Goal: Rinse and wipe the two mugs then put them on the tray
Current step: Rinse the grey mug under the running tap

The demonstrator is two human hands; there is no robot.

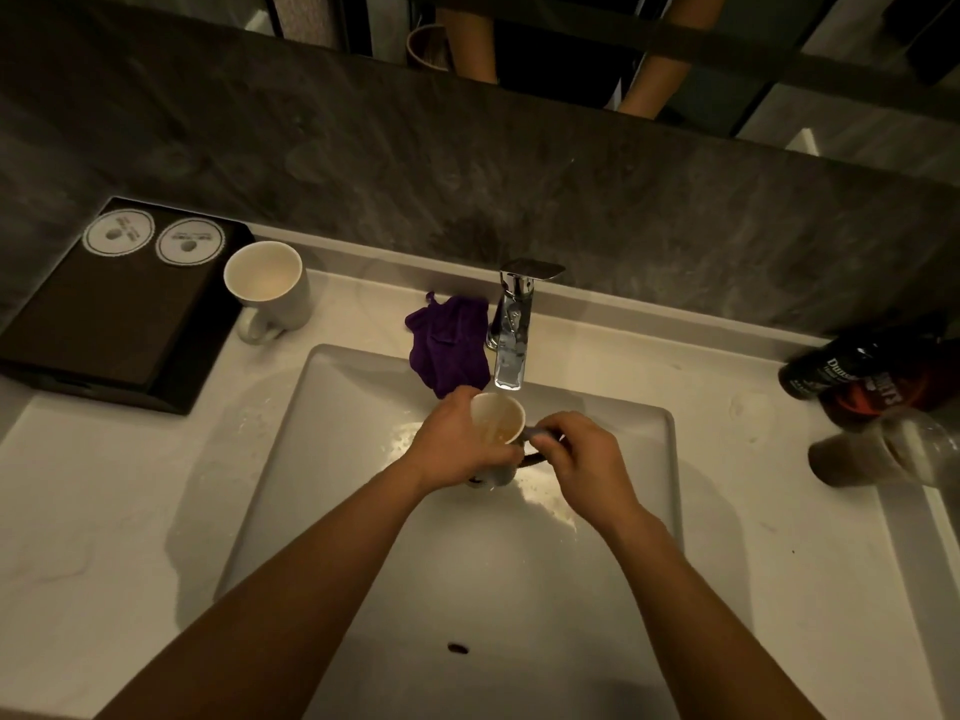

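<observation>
Over the sink basin (363, 537) I hold a white mug (497, 422) upright just below the tap's spout (509, 366). My left hand (447, 444) wraps its body from the left. My right hand (582, 459) pinches the dark handle on the mug's right side. A thin stream seems to fall into the mug. A second white mug (267, 288) stands upright on the counter, back left, beside the dark tray (104, 324). A purple cloth (449, 345) lies crumpled at the basin's back rim, left of the tap.
Two round white paper coasters (153, 239) lie at the tray's far end. Dark bottles (852, 376) and a clear glass (878, 454) lie blurred on the counter at the right. The dark stone backsplash (467, 174) rises behind the tap.
</observation>
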